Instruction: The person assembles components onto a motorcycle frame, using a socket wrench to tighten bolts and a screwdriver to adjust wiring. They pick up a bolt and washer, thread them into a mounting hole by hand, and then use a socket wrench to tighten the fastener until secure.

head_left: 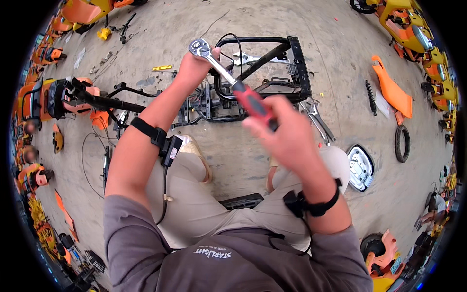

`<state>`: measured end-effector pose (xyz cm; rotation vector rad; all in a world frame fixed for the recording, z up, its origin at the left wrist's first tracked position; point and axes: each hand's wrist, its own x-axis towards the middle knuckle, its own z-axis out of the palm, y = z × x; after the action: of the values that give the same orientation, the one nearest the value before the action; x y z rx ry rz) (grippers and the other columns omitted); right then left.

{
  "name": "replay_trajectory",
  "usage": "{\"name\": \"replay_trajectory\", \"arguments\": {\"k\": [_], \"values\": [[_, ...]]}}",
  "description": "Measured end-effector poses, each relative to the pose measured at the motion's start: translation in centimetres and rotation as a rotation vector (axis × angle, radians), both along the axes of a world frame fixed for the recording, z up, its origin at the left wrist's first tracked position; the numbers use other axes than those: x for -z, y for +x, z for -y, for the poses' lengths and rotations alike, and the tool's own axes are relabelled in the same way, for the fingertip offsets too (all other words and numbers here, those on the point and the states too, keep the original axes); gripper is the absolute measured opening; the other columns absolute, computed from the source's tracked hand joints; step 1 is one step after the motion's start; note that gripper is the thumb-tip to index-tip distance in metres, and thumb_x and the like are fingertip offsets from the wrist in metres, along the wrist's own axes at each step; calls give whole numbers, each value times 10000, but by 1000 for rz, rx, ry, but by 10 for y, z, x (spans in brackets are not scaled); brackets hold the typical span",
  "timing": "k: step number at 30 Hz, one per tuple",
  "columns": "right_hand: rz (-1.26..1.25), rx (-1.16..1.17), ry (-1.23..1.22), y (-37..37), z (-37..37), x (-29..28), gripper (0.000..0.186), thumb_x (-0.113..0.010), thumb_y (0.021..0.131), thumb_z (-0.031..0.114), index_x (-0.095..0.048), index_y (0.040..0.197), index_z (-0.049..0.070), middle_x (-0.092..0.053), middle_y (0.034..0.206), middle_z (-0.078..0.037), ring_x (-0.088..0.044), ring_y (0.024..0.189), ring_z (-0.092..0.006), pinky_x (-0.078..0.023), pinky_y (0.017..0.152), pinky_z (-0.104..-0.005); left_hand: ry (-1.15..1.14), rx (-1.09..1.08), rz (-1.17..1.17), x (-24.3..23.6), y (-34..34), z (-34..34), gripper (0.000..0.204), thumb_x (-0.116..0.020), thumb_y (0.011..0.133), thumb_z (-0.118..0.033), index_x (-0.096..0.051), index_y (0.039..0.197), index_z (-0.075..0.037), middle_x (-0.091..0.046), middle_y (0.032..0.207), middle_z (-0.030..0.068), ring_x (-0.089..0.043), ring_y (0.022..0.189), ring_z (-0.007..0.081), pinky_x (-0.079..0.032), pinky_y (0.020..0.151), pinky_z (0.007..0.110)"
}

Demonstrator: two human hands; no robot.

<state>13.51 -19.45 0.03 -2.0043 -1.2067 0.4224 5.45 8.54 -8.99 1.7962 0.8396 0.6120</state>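
Note:
A ratchet wrench point(224, 74) with a chrome head and a red and black handle slants across the middle. Closed about its head is my left hand point(195, 67), whose fingers are mostly hidden beneath the head and shaft. My right hand point(291, 136), smeared by motion, is curled round the end of the red handle. Below and beyond the wrench lies a black tubular scooter frame point(302, 73) on the concrete floor. A silver wrench point(277, 60) lies within the frame's outline. Long-handled hand tools point(318, 124) rest on the floor to the frame's right.
A black frame tube point(114, 102) runs out to the left. On the right lie an orange body panel point(392, 92), a black shock absorber point(371, 97), a tyre point(402, 143) and a white-lined shell point(359, 168). Yellow and orange scooters point(406, 24) line the edges.

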Motion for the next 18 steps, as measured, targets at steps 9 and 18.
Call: {"name": "replay_trajectory", "arguments": {"k": [9,18], "values": [[-74,101,207,-19,-8,0,394,-751,865,366,-622,1063,50,-671,795,-146,-676,680,-325,-525,631,-433,-69,14,74,-10,6,9,343,-572,1038,-328,-612,873,-30,-655,734,61,-672,718,166,-529,720,335],[-80,200,129,28,-17,-1,401,-778,870,397,-659,1020,45,-676,802,-120,-636,700,-216,-508,654,-353,93,-70,-115,-21,2,9,348,-616,1014,-318,-661,845,-16,-682,730,57,-621,699,133,-500,677,325]]}}
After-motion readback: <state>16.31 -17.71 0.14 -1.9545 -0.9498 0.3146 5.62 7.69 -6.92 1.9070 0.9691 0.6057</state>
